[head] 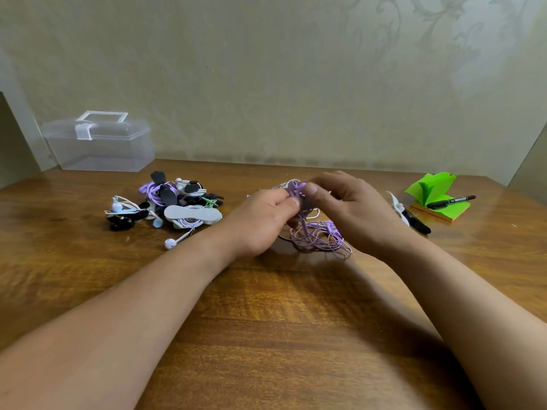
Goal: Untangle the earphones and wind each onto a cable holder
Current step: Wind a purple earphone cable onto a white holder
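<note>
A tangle of purple earphones (318, 236) hangs between both hands above the wooden table (266, 306), its loops resting on the wood. My left hand (260, 217) grips the upper part of the bundle with curled fingers. My right hand (352, 202) pinches the purple cable near the top between thumb and fingers. What sits inside the grip is hidden. To the left lies a pile of wound earphones on cable holders (168, 202), in white, black, purple and green, with a grey holder (192, 214) in front.
A clear plastic box (99, 143) with a handle stands at the back left against the wall. At the right lie green sticky notes (435, 196), a black marker (451, 201), and black and white cable holders (410, 216) behind my right hand.
</note>
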A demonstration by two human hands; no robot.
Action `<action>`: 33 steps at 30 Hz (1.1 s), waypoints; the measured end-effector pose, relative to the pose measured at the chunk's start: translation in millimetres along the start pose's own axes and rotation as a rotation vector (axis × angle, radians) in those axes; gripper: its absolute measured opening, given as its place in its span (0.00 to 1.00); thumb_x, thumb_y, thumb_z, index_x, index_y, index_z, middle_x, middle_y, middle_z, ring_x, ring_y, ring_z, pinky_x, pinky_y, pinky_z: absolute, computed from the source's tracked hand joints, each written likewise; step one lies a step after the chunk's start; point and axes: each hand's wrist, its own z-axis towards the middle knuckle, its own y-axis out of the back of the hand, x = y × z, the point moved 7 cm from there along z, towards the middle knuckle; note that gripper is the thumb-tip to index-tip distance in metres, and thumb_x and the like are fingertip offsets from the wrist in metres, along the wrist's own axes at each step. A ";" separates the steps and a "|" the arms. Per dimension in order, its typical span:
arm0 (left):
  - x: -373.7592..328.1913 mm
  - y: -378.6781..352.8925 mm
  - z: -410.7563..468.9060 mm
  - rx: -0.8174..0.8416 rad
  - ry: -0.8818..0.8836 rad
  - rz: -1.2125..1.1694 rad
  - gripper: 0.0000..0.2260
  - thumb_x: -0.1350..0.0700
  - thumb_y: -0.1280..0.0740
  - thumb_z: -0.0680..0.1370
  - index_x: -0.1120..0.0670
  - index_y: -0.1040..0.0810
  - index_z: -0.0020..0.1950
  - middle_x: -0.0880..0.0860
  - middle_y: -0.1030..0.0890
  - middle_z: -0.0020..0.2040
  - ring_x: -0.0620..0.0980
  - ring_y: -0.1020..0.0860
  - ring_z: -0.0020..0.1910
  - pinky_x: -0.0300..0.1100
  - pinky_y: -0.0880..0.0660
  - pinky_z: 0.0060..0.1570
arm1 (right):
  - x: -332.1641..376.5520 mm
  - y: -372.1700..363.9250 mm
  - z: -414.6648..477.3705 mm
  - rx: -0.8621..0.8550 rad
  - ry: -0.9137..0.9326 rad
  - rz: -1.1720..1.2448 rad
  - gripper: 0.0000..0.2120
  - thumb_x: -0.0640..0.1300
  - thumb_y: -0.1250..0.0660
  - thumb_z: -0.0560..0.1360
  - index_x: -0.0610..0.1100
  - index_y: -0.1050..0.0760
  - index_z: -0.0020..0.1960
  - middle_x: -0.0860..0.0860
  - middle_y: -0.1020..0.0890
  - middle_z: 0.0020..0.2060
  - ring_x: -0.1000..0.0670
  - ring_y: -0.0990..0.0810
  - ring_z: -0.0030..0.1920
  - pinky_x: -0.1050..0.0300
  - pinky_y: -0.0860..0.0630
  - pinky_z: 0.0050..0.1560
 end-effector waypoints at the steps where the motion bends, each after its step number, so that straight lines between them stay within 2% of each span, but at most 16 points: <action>1: 1.7 2.9 0.1 -0.031 0.007 0.019 0.15 0.47 0.41 0.86 0.50 0.19 0.47 0.39 0.18 0.38 0.44 0.21 0.42 0.43 0.28 0.44 | -1.3 -3.5 0.1 0.040 -0.005 -0.016 0.09 0.59 0.35 0.83 0.59 0.18 0.57 0.55 0.16 0.52 0.53 0.16 0.53 0.43 0.20 0.58; 3: 5.6 6.1 0.1 -0.089 0.010 0.055 0.14 0.47 0.40 0.86 0.51 0.25 0.43 0.41 0.23 0.31 0.48 0.26 0.35 0.46 0.30 0.39 | -4.7 -11.2 -0.9 0.092 -0.033 0.010 0.09 0.52 0.31 0.82 0.56 0.19 0.61 0.54 0.15 0.51 0.52 0.15 0.49 0.41 0.19 0.56; 7: 7.5 8.4 0.4 -0.128 -0.015 0.111 0.09 0.47 0.39 0.85 0.50 0.28 0.48 0.49 0.24 0.34 0.54 0.22 0.34 0.49 0.27 0.35 | -6.2 -15.4 -3.3 0.081 -0.081 0.113 0.07 0.42 0.27 0.80 0.48 0.18 0.57 0.51 0.14 0.46 0.51 0.14 0.42 0.41 0.16 0.53; 9: 9.7 5.9 1.7 -0.108 0.023 -0.021 0.09 0.50 0.39 0.85 0.54 0.26 0.51 0.51 0.21 0.34 0.51 0.20 0.32 0.48 0.23 0.35 | -5.4 -14.9 -3.0 0.077 -0.080 0.163 0.07 0.40 0.26 0.79 0.47 0.18 0.56 0.49 0.14 0.46 0.49 0.12 0.43 0.40 0.15 0.52; 12: 11.6 2.9 3.6 -0.081 0.068 -0.269 0.09 0.55 0.39 0.86 0.60 0.24 0.56 0.58 0.19 0.40 0.50 0.19 0.32 0.45 0.20 0.34 | -5.1 -12.3 -1.7 0.047 -0.058 0.187 0.08 0.39 0.26 0.78 0.49 0.18 0.55 0.48 0.14 0.46 0.45 0.13 0.44 0.39 0.16 0.52; 14: 11.5 2.2 3.9 -0.058 0.070 -0.417 0.08 0.56 0.38 0.86 0.60 0.22 0.57 0.58 0.19 0.42 0.49 0.20 0.34 0.42 0.20 0.33 | -4.4 -7.9 -1.3 0.013 -0.044 0.196 0.08 0.38 0.26 0.78 0.48 0.17 0.55 0.48 0.14 0.46 0.46 0.13 0.44 0.44 0.15 0.50; 17: 10.1 2.6 2.9 -0.029 0.064 -0.530 0.08 0.57 0.35 0.85 0.60 0.22 0.59 0.58 0.19 0.44 0.50 0.19 0.36 0.41 0.18 0.36 | -3.3 -3.3 -2.0 -0.007 -0.046 0.236 0.08 0.37 0.26 0.78 0.46 0.17 0.56 0.48 0.13 0.44 0.49 0.14 0.43 0.53 0.16 0.48; 21: 7.2 2.7 2.6 -0.052 0.047 -0.581 0.08 0.61 0.34 0.83 0.63 0.25 0.60 0.61 0.18 0.46 0.52 0.17 0.39 0.46 0.15 0.40 | -1.3 -2.3 -2.6 0.011 -0.051 0.281 0.09 0.37 0.28 0.79 0.47 0.18 0.58 0.48 0.14 0.46 0.53 0.15 0.44 0.57 0.18 0.47; 25: 5.7 0.7 2.4 -0.096 0.009 -0.624 0.08 0.64 0.34 0.83 0.66 0.26 0.60 0.56 0.17 0.42 0.49 0.17 0.40 0.52 0.15 0.47 | -3.2 -11.2 -3.2 0.037 -0.081 0.333 0.18 0.46 0.24 0.77 0.49 0.23 0.65 0.49 0.15 0.52 0.52 0.13 0.49 0.49 0.16 0.53; 28: 9.6 -0.5 3.0 -0.114 0.050 -0.670 0.08 0.63 0.32 0.82 0.65 0.25 0.58 0.59 0.17 0.45 0.51 0.16 0.42 0.54 0.15 0.48 | -3.3 -15.3 -2.7 0.036 -0.047 0.244 0.20 0.43 0.23 0.76 0.52 0.24 0.65 0.50 0.16 0.53 0.50 0.13 0.51 0.43 0.16 0.56; 30: 13.3 -1.9 4.4 -0.109 0.102 -0.716 0.11 0.61 0.32 0.82 0.66 0.24 0.61 0.61 0.16 0.50 0.53 0.16 0.45 0.57 0.16 0.51 | -4.0 -13.8 -1.7 0.033 -0.034 0.253 0.20 0.42 0.23 0.77 0.52 0.24 0.65 0.49 0.16 0.53 0.48 0.13 0.51 0.41 0.16 0.56; 33: 18.2 -2.8 5.8 -0.091 0.142 -0.748 0.08 0.60 0.32 0.82 0.61 0.21 0.60 0.60 0.15 0.51 0.54 0.15 0.47 0.61 0.18 0.55 | -4.5 -11.3 -0.2 0.029 -0.029 0.251 0.19 0.41 0.23 0.77 0.52 0.23 0.64 0.49 0.16 0.52 0.48 0.14 0.50 0.41 0.16 0.55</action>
